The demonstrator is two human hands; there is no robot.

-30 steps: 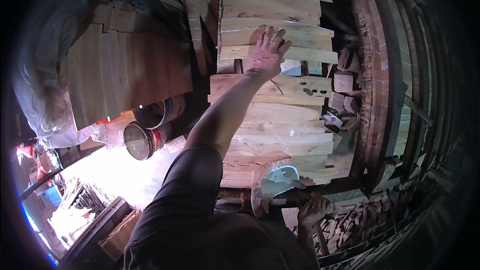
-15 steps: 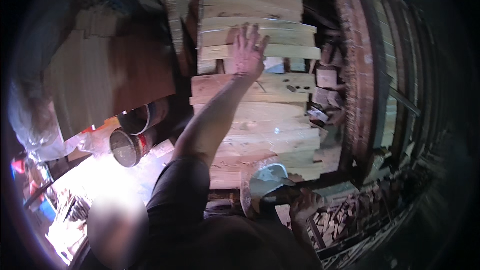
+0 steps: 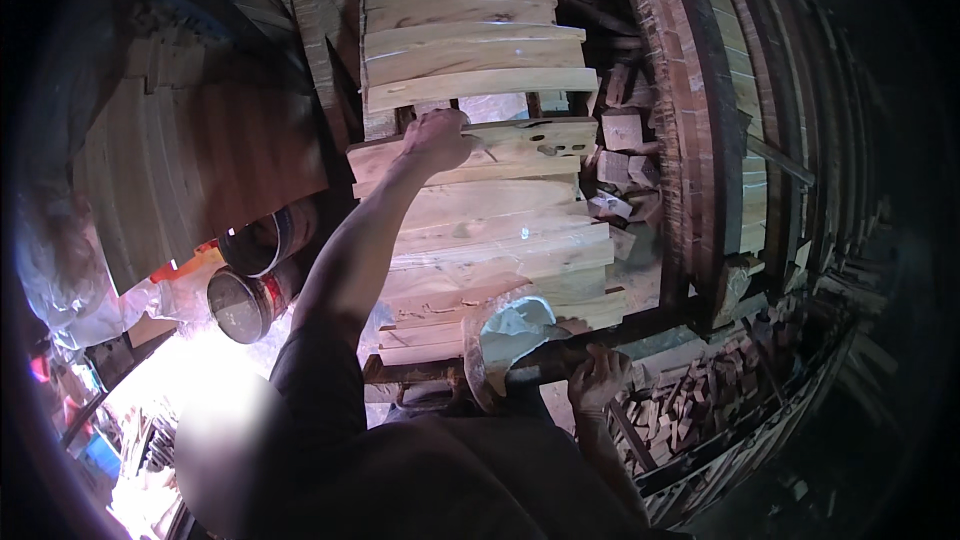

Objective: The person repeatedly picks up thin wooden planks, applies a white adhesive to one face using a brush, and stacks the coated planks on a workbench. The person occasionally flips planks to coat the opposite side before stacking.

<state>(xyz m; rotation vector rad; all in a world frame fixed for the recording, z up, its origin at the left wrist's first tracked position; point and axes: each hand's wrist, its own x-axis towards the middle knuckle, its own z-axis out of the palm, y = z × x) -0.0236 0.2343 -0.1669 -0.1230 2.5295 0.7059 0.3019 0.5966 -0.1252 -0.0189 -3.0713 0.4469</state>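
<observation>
My left hand (image 3: pixel 438 140) is closed over the far edge of a pale wooden board with dark knot holes (image 3: pixel 520 143), near the board's left end. Its fingertips are partly hidden behind that edge. The board lies across a row of similar pale boards (image 3: pixel 490 205), beside a gap that parts them from the farther boards (image 3: pixel 460 40). Close to my body, my right hand (image 3: pixel 600 377) is curled on a dark rail (image 3: pixel 545 368) along the near side of the row. To its left stands a curved, pale, hollow piece with a brownish rim (image 3: pixel 520 325); its kind is unclear.
Two round cans (image 3: pixel 240 305) stand at left, below a fanned stack of boards (image 3: pixel 190 170). Long thick timbers (image 3: pixel 690 120) run along the right. Wood blocks (image 3: pixel 622 130) lie beside the row, and more offcuts (image 3: pixel 690 390) are heaped at near right. Strong light glares at lower left.
My left hand has come back toward me from the farther boards, where it lay spread, and has closed on the knotted board's edge. My right hand stays by the rail. The view has shifted slightly.
</observation>
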